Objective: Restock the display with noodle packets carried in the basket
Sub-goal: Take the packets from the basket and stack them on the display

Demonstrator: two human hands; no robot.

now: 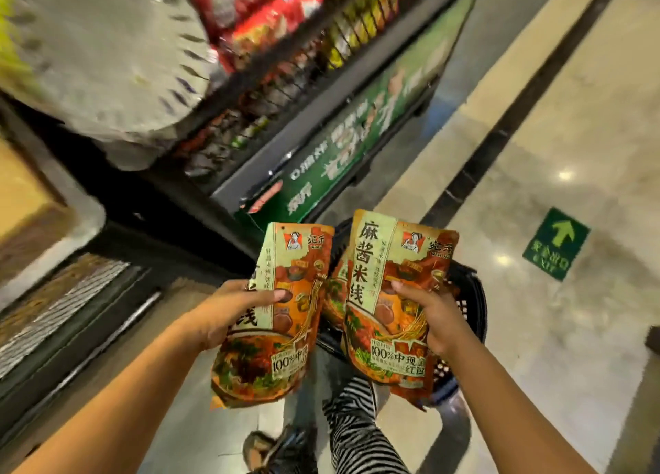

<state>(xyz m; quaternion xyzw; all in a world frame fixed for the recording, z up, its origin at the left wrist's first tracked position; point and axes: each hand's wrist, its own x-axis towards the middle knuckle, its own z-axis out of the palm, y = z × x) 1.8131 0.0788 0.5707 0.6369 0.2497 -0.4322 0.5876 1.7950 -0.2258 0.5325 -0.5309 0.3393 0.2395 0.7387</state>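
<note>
Step in hand, by my reading: two packets lifted out, due for the display.

- Left hand [228,312]: fingers curled round the left edge of the left noodle packet [296,348], thumb across its front. Packet upright, tilted slightly left.
- Right hand [428,316]: grips the right noodle packet [378,330] by its right edge, thumb pressed on the front. Upright, print facing the camera.
- Both packets are held just above the basket [471,305], which stands on the floor near the person's striped trouser leg [357,423].

To do it well: swing both packets left towards the display shelves [285,91], seat one fully before letting go of the other, and keep the fronts facing outward. Edge grips look light, so the soft pouches could slip or crease; support from below would help.

Containers:
- Basket: black, slotted sides. One further packet [334,302] shows between the two that are held; the rest is hidden behind them.
- Display shelves, far left: wire-fronted tiers with red and yellow packs, too blurred to identify. A green printed base panel [357,134] runs beneath.
</note>
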